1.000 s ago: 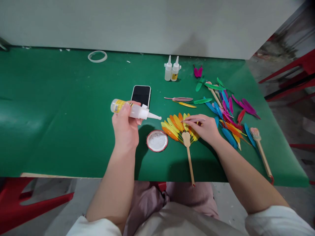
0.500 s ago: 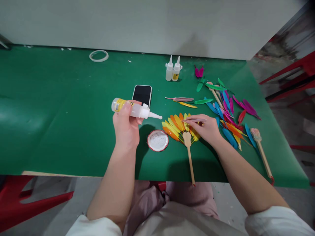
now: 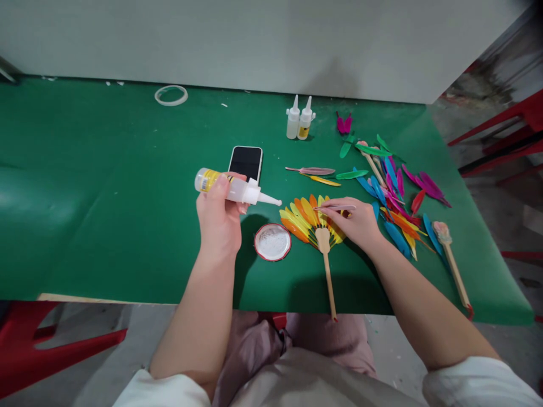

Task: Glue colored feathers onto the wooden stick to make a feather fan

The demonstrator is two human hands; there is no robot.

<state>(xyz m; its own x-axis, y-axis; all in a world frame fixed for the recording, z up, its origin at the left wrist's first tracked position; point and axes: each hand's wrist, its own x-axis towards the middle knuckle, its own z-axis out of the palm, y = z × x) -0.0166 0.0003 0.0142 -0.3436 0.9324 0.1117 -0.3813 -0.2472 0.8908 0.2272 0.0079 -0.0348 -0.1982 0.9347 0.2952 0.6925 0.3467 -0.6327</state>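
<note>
My left hand (image 3: 219, 217) is closed around a glue bottle (image 3: 236, 190) with a yellow label, tilted on its side above the table, its white nozzle pointing right. Pinched in my right hand (image 3: 356, 221) are pink tweezers (image 3: 343, 207), their tips at the feathers of a fan (image 3: 300, 215). Yellow and orange feathers spread from the fan's wooden handle (image 3: 326, 271), which lies toward the table's front edge. Between the hands sits a red-rimmed lid (image 3: 272, 243) with whitish material inside. The right fingers hide some feathers.
Two glue bottles (image 3: 298, 121) stand at the back. A phone (image 3: 246, 161) lies behind my left hand. Loose coloured feathers (image 3: 396, 186) and wooden handles (image 3: 453, 265) are spread at right. A tape ring (image 3: 171, 96) lies back left on the green table (image 3: 106, 215). Red stools (image 3: 51, 350) flank it.
Almost nothing differs. The whole view shifts very slightly; both hands keep their hold on the glue bottle and the tweezers.
</note>
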